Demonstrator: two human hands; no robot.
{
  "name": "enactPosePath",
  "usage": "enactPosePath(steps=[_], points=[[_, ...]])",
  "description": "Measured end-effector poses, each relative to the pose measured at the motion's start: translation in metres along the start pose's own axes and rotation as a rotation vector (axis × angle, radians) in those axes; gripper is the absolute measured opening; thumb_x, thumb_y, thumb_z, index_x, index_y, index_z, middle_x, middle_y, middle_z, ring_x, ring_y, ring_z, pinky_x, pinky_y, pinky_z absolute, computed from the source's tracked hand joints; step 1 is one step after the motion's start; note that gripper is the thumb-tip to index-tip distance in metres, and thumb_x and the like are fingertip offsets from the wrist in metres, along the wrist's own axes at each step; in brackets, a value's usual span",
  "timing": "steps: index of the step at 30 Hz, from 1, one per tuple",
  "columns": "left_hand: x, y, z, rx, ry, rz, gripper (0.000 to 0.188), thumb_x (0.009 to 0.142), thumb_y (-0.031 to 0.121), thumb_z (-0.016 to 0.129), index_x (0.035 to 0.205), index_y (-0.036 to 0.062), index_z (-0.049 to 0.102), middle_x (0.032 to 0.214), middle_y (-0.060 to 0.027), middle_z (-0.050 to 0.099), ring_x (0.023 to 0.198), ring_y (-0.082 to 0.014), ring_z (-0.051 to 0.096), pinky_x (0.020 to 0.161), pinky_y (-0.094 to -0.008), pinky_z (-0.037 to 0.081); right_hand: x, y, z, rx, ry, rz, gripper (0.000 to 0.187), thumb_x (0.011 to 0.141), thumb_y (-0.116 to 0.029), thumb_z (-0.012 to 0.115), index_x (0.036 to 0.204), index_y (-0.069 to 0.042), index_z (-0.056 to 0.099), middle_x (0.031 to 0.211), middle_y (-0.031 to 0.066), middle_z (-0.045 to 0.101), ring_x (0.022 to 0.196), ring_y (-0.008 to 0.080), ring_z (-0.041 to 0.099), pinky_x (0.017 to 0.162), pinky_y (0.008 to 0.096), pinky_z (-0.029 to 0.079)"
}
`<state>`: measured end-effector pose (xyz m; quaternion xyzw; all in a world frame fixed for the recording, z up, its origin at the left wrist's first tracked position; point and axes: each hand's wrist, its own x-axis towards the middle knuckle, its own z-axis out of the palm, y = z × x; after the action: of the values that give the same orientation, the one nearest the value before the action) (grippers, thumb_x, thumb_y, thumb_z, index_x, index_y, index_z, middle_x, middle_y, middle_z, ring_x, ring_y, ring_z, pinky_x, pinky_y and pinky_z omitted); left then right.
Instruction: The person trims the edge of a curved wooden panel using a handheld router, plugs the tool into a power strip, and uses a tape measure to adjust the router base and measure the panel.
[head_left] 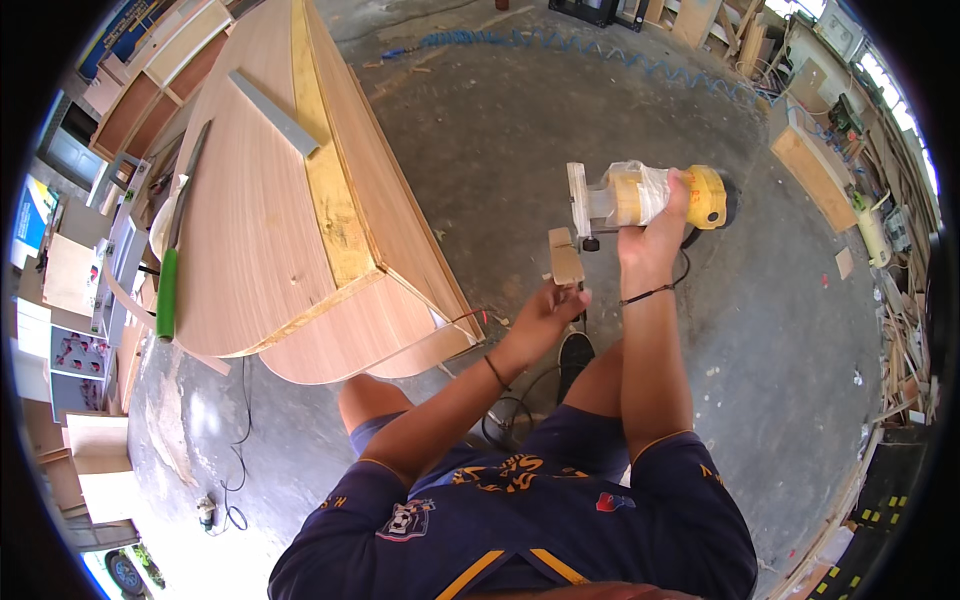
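My right hand (655, 222) is wrapped round the body of a yellow trim router (712, 195), held sideways over the floor. Clear or whitish tape covers part of its casing, and its flat base (578, 200) faces left. In my left hand (553, 305) I pinch a small tan block-like piece (566, 258), just below and left of the router base. A dark cord runs down beneath that hand; whether it joins the block I cannot tell. To the left stands a large wooden cabinet-like piece (260, 200) with a rounded end and a yellowish strip along its edge.
On the wooden piece lie a grey metal straight bar (272, 112) and a long file with a green handle (167, 295). A blue coiled hose (600, 55) crosses the concrete floor (770, 350). Scrap wood (905, 190) lines the right side. A corded tool (207, 512) rests at lower left.
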<state>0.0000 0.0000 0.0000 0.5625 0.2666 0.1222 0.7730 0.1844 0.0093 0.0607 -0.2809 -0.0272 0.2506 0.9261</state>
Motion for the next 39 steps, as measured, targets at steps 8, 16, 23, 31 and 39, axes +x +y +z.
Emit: enactPosePath(steps=[8, 16, 23, 31, 39], points=[[-0.133, 0.098, -0.013, 0.725, -0.088, 0.712, 0.054, 0.081, 0.027, 0.073, 0.122, -0.0011, 0.053, 0.108, -0.0169, 0.064, 0.098, -0.0304, 0.064, 0.082, -0.0379, 0.051, 0.047, 0.014, -0.021, -0.019, 0.153, 0.028, 0.035, 0.083, -0.019, 0.066, 0.112, -0.01, 0.051, 0.102, 0.0033, 0.057, 0.096, 0.0202, 0.059, 0.083, 0.0397, 0.05], [-0.194, 0.202, -0.075, 1.402, 0.86, 0.695, 0.05, 0.095, 0.035, 0.049, 0.122, -0.0069, 0.051, 0.117, -0.018, 0.058, 0.114, -0.0286, 0.054, 0.098, -0.0416, 0.039, 0.088, 0.027, -0.034, 0.018, 0.051, 0.24, 0.027, 0.083, -0.024, 0.062, 0.104, -0.011, 0.054, 0.096, 0.0032, 0.059, 0.091, 0.0235, 0.06, 0.081, 0.0403, 0.05], [-0.182, 0.202, -0.088, 1.284, 0.972, 0.333, 0.039, 0.095, 0.022, 0.051, 0.127, -0.0015, 0.048, 0.132, -0.0184, 0.048, 0.126, -0.0282, 0.044, 0.104, -0.0345, 0.032, 0.19, 0.129, -0.153, -0.332, -0.309, 0.521, 0.027, 0.083, -0.03, 0.06, 0.103, -0.013, 0.055, 0.092, 0.0044, 0.06, 0.084, 0.0244, 0.062, 0.074, 0.0454, 0.054], [-0.175, 0.217, -0.075, 1.444, 1.009, 0.117, 0.065, 0.086, 0.044, 0.06, 0.13, -0.0016, 0.044, 0.133, -0.0217, 0.046, 0.125, -0.0357, 0.044, 0.104, -0.0393, 0.034, 0.213, 0.167, -0.353, -0.658, -0.078, 0.989, 0.032, 0.08, -0.032, 0.062, 0.103, -0.009, 0.058, 0.097, 0.0057, 0.063, 0.09, 0.0261, 0.062, 0.082, 0.0436, 0.051], [-0.167, 0.22, -0.073, 1.4, 1.0, 0.11, 0.077, 0.079, 0.049, 0.062, 0.13, -0.0053, 0.043, 0.133, -0.0261, 0.044, 0.125, -0.0393, 0.043, 0.105, -0.0409, 0.032, 0.204, 0.158, -0.397, -0.786, -0.055, 1.265, 0.025, 0.081, -0.03, 0.059, 0.097, -0.01, 0.058, 0.087, 0.007, 0.064, 0.081, 0.0284, 0.064, 0.077, 0.0442, 0.053]])
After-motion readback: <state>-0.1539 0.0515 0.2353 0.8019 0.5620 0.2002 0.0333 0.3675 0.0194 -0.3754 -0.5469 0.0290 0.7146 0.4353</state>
